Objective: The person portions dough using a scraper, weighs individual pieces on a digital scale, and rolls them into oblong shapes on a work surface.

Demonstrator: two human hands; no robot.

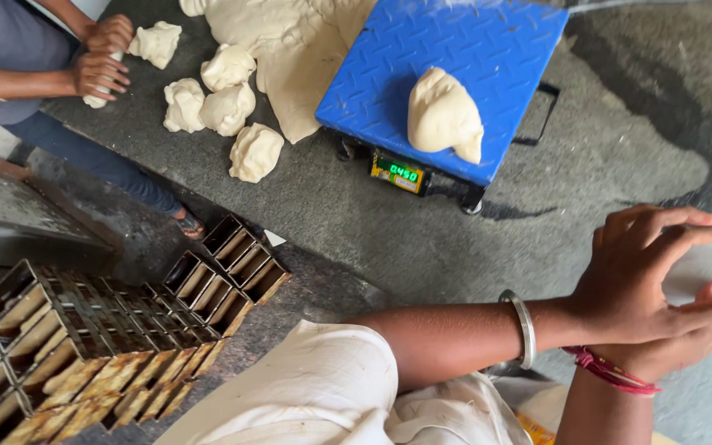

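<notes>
Left hand (644, 280) lies over right hand (661, 354), both cupped around a pale dough piece (702, 276), mostly hidden, at the bench (603, 165) edge. Fingers spread, not clenched. Dough lump (444, 113) sits on blue scale (455, 49); five lumps (224, 99) near a co-worker's hands (102, 58). Tins (84, 346) stacked below. Risk: the piece, so near the edge, could slip off.

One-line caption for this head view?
Hands pressed together beside a blue scale bearing a dough lump; a co-worker's hands roll dough.
</notes>
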